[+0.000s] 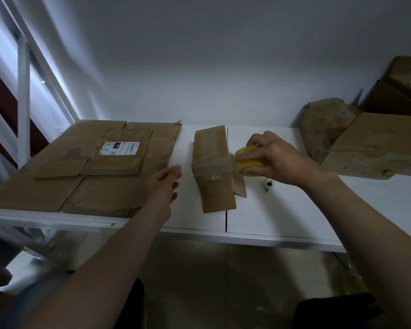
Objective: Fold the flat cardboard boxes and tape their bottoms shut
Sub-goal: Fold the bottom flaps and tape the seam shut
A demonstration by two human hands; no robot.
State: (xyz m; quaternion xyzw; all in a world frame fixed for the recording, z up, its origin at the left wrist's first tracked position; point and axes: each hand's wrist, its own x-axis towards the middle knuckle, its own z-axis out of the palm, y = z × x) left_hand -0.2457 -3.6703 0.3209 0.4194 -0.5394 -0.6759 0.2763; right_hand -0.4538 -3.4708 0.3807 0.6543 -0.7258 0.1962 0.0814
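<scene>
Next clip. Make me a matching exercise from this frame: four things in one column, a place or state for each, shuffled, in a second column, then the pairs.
Things:
1. tape roll
2. small box
3. flat cardboard
4. left hand

Places or states:
A. lies at the left of the table, label up
B. open, holds nothing
C. held in the right hand
D. mid-table, a tape band across it

Pairs: 1-C, 2-D, 3-A, 4-B

A white label (119, 148) on the flattened cardboard box (93, 168) by the left edge of the tabletop (282, 210) shows handwritten "2-2" and printed "150"; finer print is unreadable.
</scene>
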